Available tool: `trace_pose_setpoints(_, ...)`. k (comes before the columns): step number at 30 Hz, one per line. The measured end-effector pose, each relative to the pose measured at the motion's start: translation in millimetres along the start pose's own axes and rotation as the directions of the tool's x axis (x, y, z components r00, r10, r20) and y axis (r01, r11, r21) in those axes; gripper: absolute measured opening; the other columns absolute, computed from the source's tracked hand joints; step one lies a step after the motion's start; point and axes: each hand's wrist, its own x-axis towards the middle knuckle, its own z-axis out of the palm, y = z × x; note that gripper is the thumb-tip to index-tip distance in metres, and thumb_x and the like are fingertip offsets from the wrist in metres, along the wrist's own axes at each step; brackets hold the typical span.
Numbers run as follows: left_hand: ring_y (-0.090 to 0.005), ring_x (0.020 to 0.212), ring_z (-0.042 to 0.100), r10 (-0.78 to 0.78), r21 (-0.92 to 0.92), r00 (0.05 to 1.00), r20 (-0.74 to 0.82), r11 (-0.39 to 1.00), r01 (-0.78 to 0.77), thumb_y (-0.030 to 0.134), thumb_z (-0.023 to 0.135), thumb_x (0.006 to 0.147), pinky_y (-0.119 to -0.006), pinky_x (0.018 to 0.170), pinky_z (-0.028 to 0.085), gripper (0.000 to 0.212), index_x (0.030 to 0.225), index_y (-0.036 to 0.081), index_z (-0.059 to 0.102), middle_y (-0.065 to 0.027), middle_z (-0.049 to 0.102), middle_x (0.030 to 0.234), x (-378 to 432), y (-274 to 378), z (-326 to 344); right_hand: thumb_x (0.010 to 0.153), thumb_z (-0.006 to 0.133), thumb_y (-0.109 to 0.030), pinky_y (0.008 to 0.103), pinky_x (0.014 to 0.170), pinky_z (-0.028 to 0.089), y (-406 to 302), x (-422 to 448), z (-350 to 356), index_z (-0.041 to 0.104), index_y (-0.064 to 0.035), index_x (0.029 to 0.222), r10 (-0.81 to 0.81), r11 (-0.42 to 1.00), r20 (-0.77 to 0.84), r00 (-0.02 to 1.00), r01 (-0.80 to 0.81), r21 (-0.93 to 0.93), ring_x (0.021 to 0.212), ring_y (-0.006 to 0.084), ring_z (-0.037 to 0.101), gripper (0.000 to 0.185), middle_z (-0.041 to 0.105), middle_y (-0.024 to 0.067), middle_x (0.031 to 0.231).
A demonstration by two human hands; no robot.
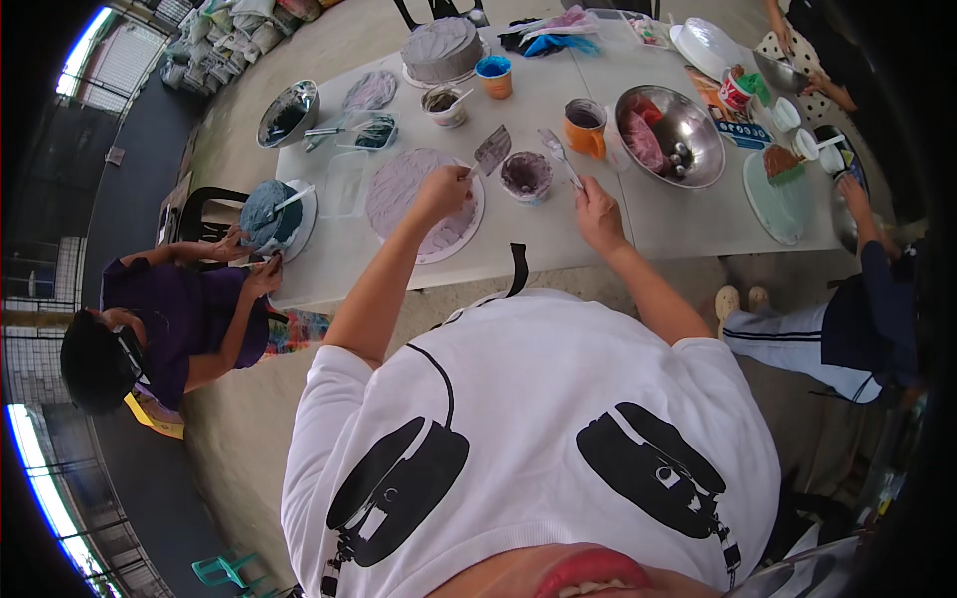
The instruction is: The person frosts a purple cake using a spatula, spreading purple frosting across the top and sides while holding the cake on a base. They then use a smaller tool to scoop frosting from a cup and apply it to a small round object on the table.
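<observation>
My left hand point(442, 196) grips the pale handle of a small scraper point(493, 151), whose blade is smeared with mauve icing. Beneath that forearm is a round form coated in rough mauve icing point(396, 179), on a white round board point(475, 224). In my right hand point(600, 215) is a white plastic utensil, apparently a fork point(555, 143), with icing on its head. Between the two hands stands a tub point(527, 179), its inner wall coated with mauve icing. An orange mug point(585, 128) with residue inside is just beyond my right hand.
A steel bowl point(710, 161) holds a pink bag and metal balls. Left are a clear plastic container point(346, 185) and a whisk point(329, 131). Another iced cake point(441, 51) stands behind. A co-worker point(179, 314) handles a blue-iced cake point(262, 213); other people work at the right.
</observation>
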Motion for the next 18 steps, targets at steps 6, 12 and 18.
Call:
trace_pose_setpoints(6, -0.0147, 0.049, 0.056, -0.075, -0.175, 0.996, 0.044, 0.981, 0.082, 0.013, 0.049, 0.08, -0.027, 0.045, 0.045, 0.027, 0.101, 0.002, 0.06, -0.0074, 0.062, 0.069, -6, 8, -4, 0.083, 0.044, -0.009, 0.0433, 0.065, 0.043, 30, -8, 25, 0.048, -0.0015, 0.097, 0.04, 0.978, 0.142, 0.989, -0.01, -0.208, 0.076, 0.0381, 0.056, 0.017, 0.057, 0.0208, 0.081)
trace_pose_setpoints(12, -0.0135, 0.047, 0.055, -0.111, -0.291, 0.991, 0.072, 0.948, 0.127, 0.011, 0.047, 0.08, -0.025, 0.045, 0.046, 0.026, 0.1, -0.001, 0.06, -0.0075, 0.061, 0.069, -2, 8, -2, 0.082, 0.047, -0.007, 0.0432, 0.063, 0.043, 15, 4, 15, 0.049, -0.0017, 0.091, -0.08, 0.992, 0.079, 0.994, 0.088, -0.095, 0.073, 0.0393, 0.054, 0.011, 0.056, 0.0208, 0.076)
trace_pose_setpoints(18, -0.013, 0.048, 0.055, -0.051, -0.202, 0.979, 0.197, 0.975, 0.092, 0.009, 0.046, 0.08, -0.025, 0.044, 0.045, 0.027, 0.103, -0.001, 0.058, -0.0064, 0.06, 0.068, -1, 29, -1, 0.081, 0.047, -0.006, 0.042, 0.066, 0.044, -19, 7, 12, 0.051, -0.0019, 0.094, -0.184, 0.982, 0.071, 0.98, 0.181, 0.054, 0.077, 0.0369, 0.056, 0.014, 0.058, 0.0185, 0.081)
